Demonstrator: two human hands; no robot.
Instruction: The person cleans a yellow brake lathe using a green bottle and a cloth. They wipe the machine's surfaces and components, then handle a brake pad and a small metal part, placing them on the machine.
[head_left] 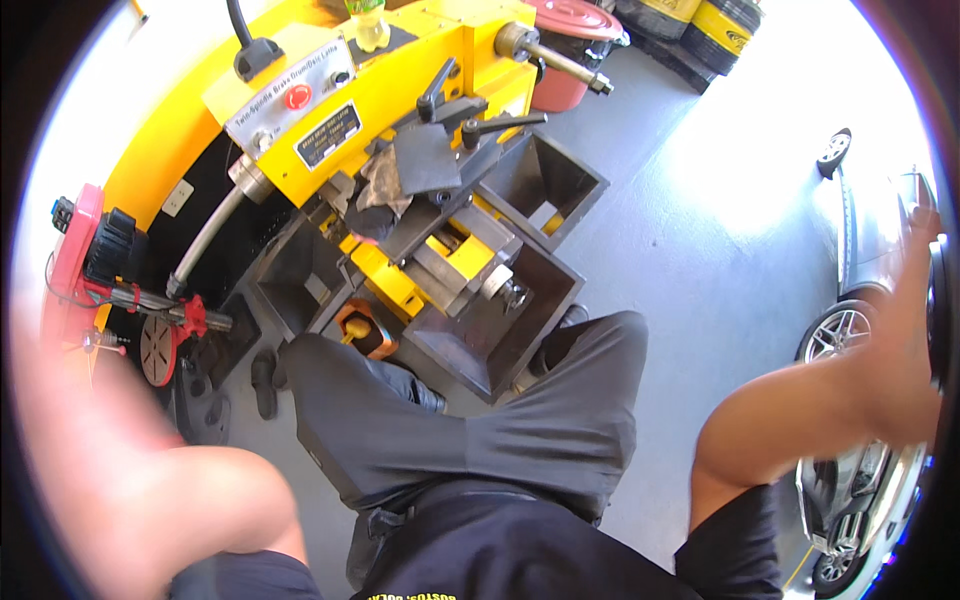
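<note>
Both arms are held out to the sides with the elbows bent, well apart from each other. The right forearm is angled upward from the elbow toward the right rim of the view, where the right hand is blurred and partly cut off. Whether its fingers are wide, narrow or holding something cannot be told. In view, the right arm is seen across a silver car; contact cannot be confirmed. The left forearm is bent outward and blurred toward the left rim; the left hand is out of view, so the state of its fingers cannot be told. The red-housed equipment is seen just beyond that arm.

The yellow machine is located ahead of the spread knees, on the grey floor. A bottle is stood on its top, near the rear edge. A red button is mounted on the panel at its left part. At its front edge, a brown rag is laid beside a dark flat plate. Dark metal trays are set below the front edge.
</note>
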